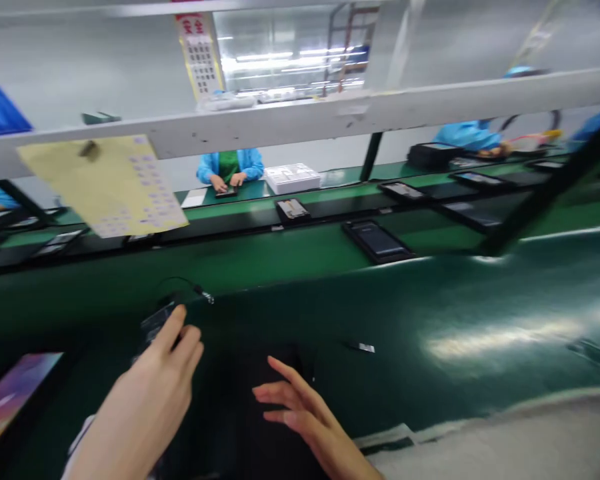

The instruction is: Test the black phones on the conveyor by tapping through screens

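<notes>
My left hand [155,380] is closed at the left, its back toward me. A dark, glossy piece [156,323] shows just beyond its fingers; most of it is hidden, so its kind does not show. Close to those fingertips lies a thin dark cord with a small shiny end [205,293]. My right hand [300,407] is open with fingers apart, above or beside a dark flat thing [265,440] too dim to make out. Right of that hand, a small dark strip with a silvery end [364,347] rests on the green bench [410,300].
A lit, colourful screen [17,397] lies at the far left. Beyond the bench, a conveyor belt [250,219] carries phones in black trays [377,240]. A shelf beam [280,123] with a yellow paper sheet [105,183] spans the front. Co-workers in blue [230,167] sit opposite.
</notes>
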Demonstrator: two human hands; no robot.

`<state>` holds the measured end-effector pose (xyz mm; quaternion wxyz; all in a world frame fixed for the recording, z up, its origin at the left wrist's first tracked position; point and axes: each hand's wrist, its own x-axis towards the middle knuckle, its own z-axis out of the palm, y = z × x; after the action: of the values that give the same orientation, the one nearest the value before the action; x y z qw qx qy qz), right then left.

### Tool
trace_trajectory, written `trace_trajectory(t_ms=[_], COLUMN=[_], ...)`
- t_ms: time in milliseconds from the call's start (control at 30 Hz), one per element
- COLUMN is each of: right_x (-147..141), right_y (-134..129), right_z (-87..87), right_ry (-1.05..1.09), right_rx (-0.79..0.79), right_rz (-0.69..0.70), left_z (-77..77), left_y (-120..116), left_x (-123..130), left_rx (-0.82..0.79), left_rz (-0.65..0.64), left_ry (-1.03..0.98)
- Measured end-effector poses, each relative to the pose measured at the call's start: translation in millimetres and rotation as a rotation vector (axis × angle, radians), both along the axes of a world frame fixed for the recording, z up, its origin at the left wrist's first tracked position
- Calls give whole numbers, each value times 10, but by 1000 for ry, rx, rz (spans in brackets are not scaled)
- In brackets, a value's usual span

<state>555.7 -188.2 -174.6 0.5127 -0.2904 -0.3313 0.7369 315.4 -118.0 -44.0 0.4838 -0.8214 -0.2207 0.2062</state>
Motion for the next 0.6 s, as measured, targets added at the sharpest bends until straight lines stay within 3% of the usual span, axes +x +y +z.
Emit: trace_trajectory(t_ms=[100,267,433,533,600], right_x=[-44,-91,-153,-278,-393], right_y=[14,22,-29,-97,-143], right_z=[-30,-52,61,203,313], right_ry=[-17,-33,-56,-27,-6], right_rx=[2,24,97,154,142], right_rz=[35,65,108,148,168], left_z=[162,264,369,365,318], left_y=[-40,-63,-65,-73,-86], left_x=[145,235,350,380,363], left_rx=[-79,-163,-284,-336,-371], left_rz=[121,195,287,318,307], left_ry=[19,63,110,-27,-294])
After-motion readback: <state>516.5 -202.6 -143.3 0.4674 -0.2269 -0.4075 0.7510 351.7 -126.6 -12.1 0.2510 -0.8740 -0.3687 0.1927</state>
